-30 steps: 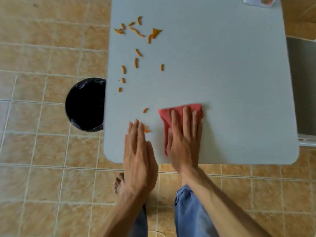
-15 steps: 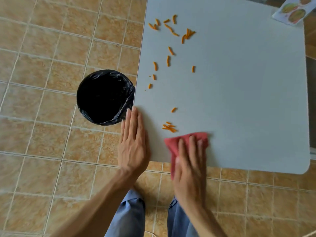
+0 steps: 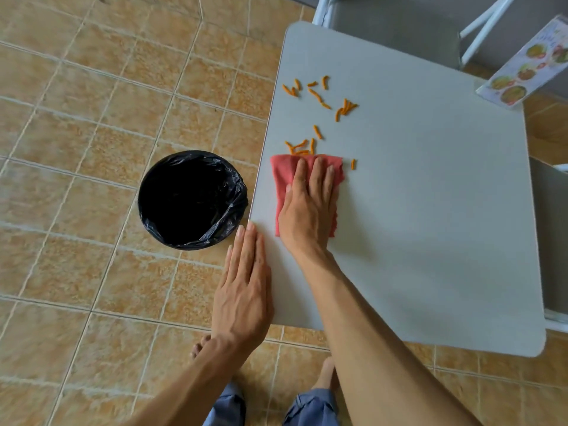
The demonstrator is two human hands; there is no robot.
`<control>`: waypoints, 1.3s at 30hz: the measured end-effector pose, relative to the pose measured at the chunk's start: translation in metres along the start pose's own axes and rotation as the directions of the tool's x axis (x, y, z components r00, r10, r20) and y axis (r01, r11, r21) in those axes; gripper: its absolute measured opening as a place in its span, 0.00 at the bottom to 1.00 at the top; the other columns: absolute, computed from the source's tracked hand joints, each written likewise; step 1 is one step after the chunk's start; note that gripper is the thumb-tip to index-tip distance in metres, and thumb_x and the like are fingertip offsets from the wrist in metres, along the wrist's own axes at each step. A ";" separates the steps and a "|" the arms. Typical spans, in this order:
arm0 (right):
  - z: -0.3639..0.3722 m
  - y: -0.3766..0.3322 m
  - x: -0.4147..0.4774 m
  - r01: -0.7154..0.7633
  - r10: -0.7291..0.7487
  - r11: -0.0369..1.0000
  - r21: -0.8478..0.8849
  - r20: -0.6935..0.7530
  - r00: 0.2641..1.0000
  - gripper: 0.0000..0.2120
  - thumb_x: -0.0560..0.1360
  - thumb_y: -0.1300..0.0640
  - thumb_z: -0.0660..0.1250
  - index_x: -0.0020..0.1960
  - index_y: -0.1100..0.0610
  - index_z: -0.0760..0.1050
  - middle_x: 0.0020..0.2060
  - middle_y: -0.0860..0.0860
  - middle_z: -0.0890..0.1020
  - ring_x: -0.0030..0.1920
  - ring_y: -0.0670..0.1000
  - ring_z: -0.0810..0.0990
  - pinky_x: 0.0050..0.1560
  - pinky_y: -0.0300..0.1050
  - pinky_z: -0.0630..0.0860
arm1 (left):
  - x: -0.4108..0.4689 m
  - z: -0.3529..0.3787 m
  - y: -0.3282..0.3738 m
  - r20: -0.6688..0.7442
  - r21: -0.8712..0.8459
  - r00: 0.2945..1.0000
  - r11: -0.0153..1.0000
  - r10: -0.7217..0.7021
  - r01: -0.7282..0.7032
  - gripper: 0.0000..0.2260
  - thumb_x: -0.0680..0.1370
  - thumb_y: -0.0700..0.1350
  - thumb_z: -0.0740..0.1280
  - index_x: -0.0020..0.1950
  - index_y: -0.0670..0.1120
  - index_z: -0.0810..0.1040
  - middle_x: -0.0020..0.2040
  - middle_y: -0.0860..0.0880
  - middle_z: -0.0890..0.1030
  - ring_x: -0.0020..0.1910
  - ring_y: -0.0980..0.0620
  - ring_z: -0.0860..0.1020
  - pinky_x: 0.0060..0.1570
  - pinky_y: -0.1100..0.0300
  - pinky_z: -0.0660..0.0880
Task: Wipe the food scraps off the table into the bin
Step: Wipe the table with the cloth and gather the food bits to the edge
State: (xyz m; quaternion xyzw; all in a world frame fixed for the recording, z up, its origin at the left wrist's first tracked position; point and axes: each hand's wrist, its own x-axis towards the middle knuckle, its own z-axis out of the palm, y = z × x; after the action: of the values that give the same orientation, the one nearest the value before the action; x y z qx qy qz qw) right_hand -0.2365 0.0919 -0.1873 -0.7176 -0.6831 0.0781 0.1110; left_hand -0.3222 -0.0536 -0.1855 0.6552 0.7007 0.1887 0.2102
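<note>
The bin's (image 3: 192, 199) inside is plain black, so whether any scraps lie in it cannot be told. A black bag lines it and folds over the rim. It stands on the tiled floor (image 3: 76, 118), just beside the table's (image 3: 430, 210) left edge. The right hand (image 3: 309, 207) covers much of the red cloth (image 3: 281, 176), and whatever lies under the cloth is hidden. A menu card (image 3: 528, 66) at the table's far right corner is cut off by the picture's edge; its print is too small to read. Chair parts beyond the table are only partly in view.

The scraps (image 3: 319, 99) are small orange sticks, thin and short. One loose group lies near the far left part of the table; a tighter bunch touches the cloth's far edge, and a single piece sits just right of the cloth.

The right hand presses flat on the cloth, fingers spread, not clenched. The left hand (image 3: 244, 290) lies flat and empty, fingers together, along the table's left edge near the bin.
</note>
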 end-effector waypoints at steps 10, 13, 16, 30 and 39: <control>-0.022 0.029 -0.144 0.105 -0.101 0.991 -0.081 0.045 0.994 0.24 0.84 0.52 0.53 0.79 0.56 0.65 0.80 0.59 0.62 0.81 0.61 0.55 0.78 0.59 0.58 | -0.001 -0.005 0.000 0.036 -0.012 0.999 1.000 0.022 -0.021 0.24 0.84 0.45 0.50 0.78 0.36 0.55 0.80 0.39 0.54 0.80 0.44 0.50 0.75 0.45 0.61; -0.019 0.026 -0.121 0.147 -0.146 0.982 -0.121 0.020 0.989 0.24 0.84 0.51 0.54 0.77 0.55 0.67 0.78 0.59 0.65 0.80 0.62 0.59 0.78 0.60 0.61 | 0.001 -0.005 -0.001 0.031 -0.029 0.999 0.999 0.023 -0.022 0.24 0.83 0.44 0.51 0.78 0.36 0.56 0.80 0.40 0.54 0.80 0.44 0.50 0.75 0.45 0.62; -0.008 0.013 -0.062 0.149 -0.153 0.983 -0.108 -0.032 0.988 0.23 0.83 0.50 0.55 0.76 0.55 0.69 0.77 0.60 0.68 0.78 0.64 0.62 0.78 0.61 0.61 | 0.001 -0.004 -0.003 0.030 -0.031 0.999 0.999 0.029 -0.028 0.24 0.83 0.42 0.51 0.78 0.37 0.56 0.80 0.40 0.55 0.80 0.43 0.51 0.75 0.43 0.62; -0.046 0.113 -0.067 0.058 -0.067 0.991 -0.124 -0.073 0.995 0.25 0.83 0.52 0.57 0.78 0.60 0.65 0.78 0.58 0.66 0.80 0.61 0.61 0.75 0.60 0.65 | 0.098 -0.011 0.039 -0.101 -0.070 0.964 0.969 -0.244 0.238 0.26 0.81 0.40 0.50 0.79 0.35 0.52 0.81 0.40 0.49 0.81 0.44 0.44 0.79 0.48 0.44; -0.010 0.051 0.055 -0.269 0.254 0.962 -0.044 -0.207 0.945 0.26 0.82 0.52 0.58 0.74 0.68 0.68 0.74 0.67 0.69 0.75 0.68 0.67 0.73 0.62 0.65 | 0.140 0.019 0.054 -0.215 0.031 0.876 0.894 -0.431 0.447 0.25 0.82 0.42 0.50 0.79 0.37 0.52 0.80 0.41 0.55 0.81 0.45 0.50 0.78 0.47 0.52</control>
State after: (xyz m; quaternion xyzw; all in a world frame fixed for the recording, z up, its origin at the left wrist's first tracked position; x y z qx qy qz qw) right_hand -0.1817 0.1445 -0.1894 -0.8096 -0.5697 -0.0046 0.1416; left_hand -0.2745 0.0899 -0.1788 0.4643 0.8557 0.1736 0.1489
